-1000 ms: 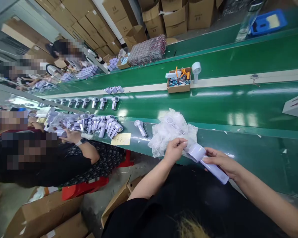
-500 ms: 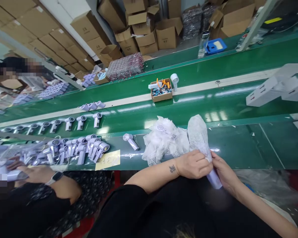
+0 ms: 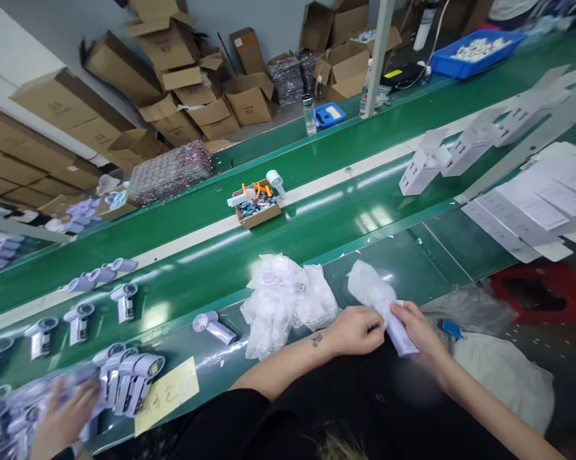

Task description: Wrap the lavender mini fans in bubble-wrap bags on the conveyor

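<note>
Honestly, with the left hand (image 3: 357, 330) pinching the thin plastic bag (image 3: 367, 287) and the right hand (image 3: 415, 329) closed around the fan's (image 3: 399, 337) handle at the tabletop's (image 3: 441, 262) edge, that film looks easy to tear.

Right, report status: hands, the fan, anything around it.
Left hand and right hand both grip the handheld fan. Fan head sits inside a clear plastic bag. Pile of bags lies just left; loose fan beyond.

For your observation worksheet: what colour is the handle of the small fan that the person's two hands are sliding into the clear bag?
Pale lilac handle, seen in the head view.
</note>
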Demonstrator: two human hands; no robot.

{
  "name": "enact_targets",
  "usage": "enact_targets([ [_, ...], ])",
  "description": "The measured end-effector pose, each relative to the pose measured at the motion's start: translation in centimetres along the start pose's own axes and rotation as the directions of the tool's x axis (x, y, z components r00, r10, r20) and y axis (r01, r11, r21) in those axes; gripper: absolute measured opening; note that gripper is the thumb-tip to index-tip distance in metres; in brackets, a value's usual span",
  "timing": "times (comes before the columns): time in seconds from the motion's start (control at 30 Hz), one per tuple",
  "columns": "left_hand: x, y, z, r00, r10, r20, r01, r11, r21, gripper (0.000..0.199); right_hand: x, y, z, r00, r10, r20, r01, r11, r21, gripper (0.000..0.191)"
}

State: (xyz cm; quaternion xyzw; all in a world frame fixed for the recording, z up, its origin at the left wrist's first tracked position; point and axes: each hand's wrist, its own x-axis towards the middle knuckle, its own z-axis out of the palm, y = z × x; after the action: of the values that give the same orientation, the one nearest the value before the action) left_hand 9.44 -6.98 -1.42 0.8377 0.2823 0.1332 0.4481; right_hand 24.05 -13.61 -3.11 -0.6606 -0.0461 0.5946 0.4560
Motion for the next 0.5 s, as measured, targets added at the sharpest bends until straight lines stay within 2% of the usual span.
enact_targets([
  [0.1,3.2,0.6,0.2,0.989,-0.143,-0.039,0.125,0.947,-0.297,0.011,1.2,0.2,-1.4,0.999,0.021,0.045,-0.019,0.999,-0.036,0.032],
  [0.17,5.2,0.6,0.3,0.967,-0.257,0.005,0.232,0.866,-0.444,0.011,1.7,-0.7,-3.1,0.998,0.026,0.051,-0.023,0.998,-0.059,0.033],
  [0.23,6.6,0.9,0.4,0.926,-0.363,0.107,0.362,0.768,-0.528,0.011,2.0,-2.6,-5.5,0.995,-0.081,0.051,0.089,0.980,-0.180,0.029],
  [0.3,7.2,1.6,0.3,0.889,-0.425,0.172,0.446,0.715,-0.538,0.013,2.1,-5.4,-8.1,0.955,-0.283,0.092,0.296,0.875,-0.384,0.023],
  [0.37,7.7,2.4,-0.1,0.917,-0.375,0.132,0.391,0.788,-0.476,0.019,2.1,-8.3,-9.9,0.889,-0.423,0.176,0.446,0.713,-0.541,0.019],
  [0.4,8.1,2.7,-0.3,0.947,-0.310,0.081,0.314,0.849,-0.424,0.020,2.2,-9.5,-10.3,0.874,-0.439,0.208,0.474,0.678,-0.562,0.019],
  [0.47,9.2,3.0,-0.8,0.987,-0.160,-0.011,0.148,0.939,-0.311,0.024,2.6,-11.3,-10.3,0.875,-0.406,0.263,0.483,0.703,-0.522,0.019],
  [0.5,10.0,3.0,-1.0,0.995,-0.102,-0.023,0.092,0.960,-0.264,0.042,3.0,-11.7,-9.9,0.877,-0.379,0.296,0.479,0.743,-0.468,0.018],
])
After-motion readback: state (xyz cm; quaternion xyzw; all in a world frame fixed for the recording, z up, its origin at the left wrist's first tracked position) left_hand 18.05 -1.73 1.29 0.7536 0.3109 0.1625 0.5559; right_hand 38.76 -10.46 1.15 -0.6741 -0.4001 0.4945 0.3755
